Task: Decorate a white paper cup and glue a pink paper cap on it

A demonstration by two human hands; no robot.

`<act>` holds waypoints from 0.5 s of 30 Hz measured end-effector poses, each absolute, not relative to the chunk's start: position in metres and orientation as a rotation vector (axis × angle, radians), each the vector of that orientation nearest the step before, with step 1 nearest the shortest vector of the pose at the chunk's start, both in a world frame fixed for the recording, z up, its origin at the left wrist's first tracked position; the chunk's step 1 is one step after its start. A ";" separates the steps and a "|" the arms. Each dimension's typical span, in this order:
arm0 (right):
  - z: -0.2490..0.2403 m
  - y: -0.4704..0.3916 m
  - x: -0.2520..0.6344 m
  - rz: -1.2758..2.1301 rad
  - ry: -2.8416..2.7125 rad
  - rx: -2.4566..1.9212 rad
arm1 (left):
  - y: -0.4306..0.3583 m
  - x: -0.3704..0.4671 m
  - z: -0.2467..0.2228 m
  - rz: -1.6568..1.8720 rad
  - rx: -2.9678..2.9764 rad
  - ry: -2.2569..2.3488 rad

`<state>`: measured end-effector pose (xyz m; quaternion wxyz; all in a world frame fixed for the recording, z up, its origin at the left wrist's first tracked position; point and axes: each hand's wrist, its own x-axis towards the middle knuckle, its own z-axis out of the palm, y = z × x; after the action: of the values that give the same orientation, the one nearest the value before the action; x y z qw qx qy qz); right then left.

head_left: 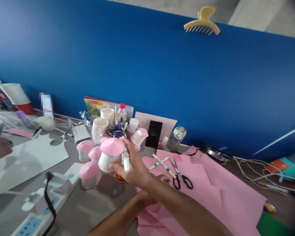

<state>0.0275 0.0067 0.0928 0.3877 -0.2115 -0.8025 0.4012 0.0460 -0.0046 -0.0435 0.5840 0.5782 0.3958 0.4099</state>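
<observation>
My right hand (pixel 135 164) grips a white paper cup (pixel 107 163) topped by a pink paper cone, thumb in front and fingers behind. A white marker (pixel 126 159) shows upright between the cup and my palm. Just left of it stand several similar cups with pink cone tops, such as the near cup (pixel 89 172). My left hand (pixel 162 179) is over the pink paper (pixel 201 190), mostly hidden behind my right forearm. Its visible fingers are curled, and what they hold is hidden. Scissors (pixel 179 177) and two markers (pixel 165 165) lie beside it.
A power strip (pixel 64 185) with plugs and a cut white sheet (pixel 39 157) lie left. Behind are stacked paper cups (pixel 100 129), a red-capped bottle (pixel 122 113), a phone (pixel 154 133) and a glass jar (pixel 176 137). Another person's hand (pixel 0 148) is at far left.
</observation>
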 end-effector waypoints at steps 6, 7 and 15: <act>0.088 -0.010 -0.021 0.776 -2.281 -0.641 | -0.008 0.053 -0.027 1.001 1.334 1.110; 0.087 -0.011 -0.026 0.724 -2.304 -0.634 | -0.009 0.053 -0.022 0.996 1.341 1.124; 0.066 -0.017 -0.041 0.593 -2.356 -0.600 | -0.021 0.045 0.000 0.976 1.364 1.071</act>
<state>-0.0407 -0.0168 0.0655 0.3141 -0.2276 -0.8938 0.2251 0.0448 -0.0209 -0.0004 0.5445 0.5751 0.4512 0.4114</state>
